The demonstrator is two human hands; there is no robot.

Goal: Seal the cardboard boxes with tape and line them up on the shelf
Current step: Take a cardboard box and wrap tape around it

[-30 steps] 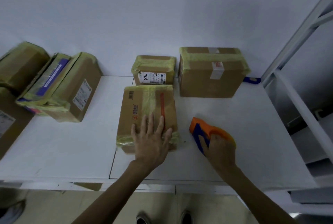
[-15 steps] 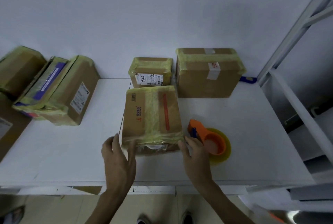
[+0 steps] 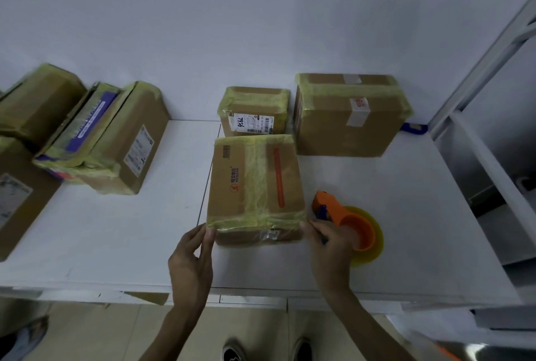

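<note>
Brown cardboard, yellowish tape all over: the taped box [image 3: 255,186] sits centre frame on the white tabletop [image 3: 116,238], long side running away from me, with a red strip and barcode on its top. My left hand [image 3: 190,262] is at its near left corner, thumb and fingers pinching that corner. My right hand [image 3: 330,247] is at the near right corner with bent fingertips touching the box (thumb hidden, so I can't tell if it really grips). Just right of that hand lies the orange tape dispenser [image 3: 345,221], resting on its side on the tabletop, with the yellow tape roll [image 3: 368,241] under it. It is beside the box, not touching it.

Behind the taped box, against the wall: a small labelled box [image 3: 255,111] and, right of it, a large box [image 3: 348,116], both taped. A blue object [image 3: 413,128] pokes out behind the large one. At the left of the frame, a cluster of taped boxes [image 3: 121,140] leans at angles. A white rack frame [image 3: 478,76] runs up the right edge. My shoes [image 3: 232,352] show at the bottom.
</note>
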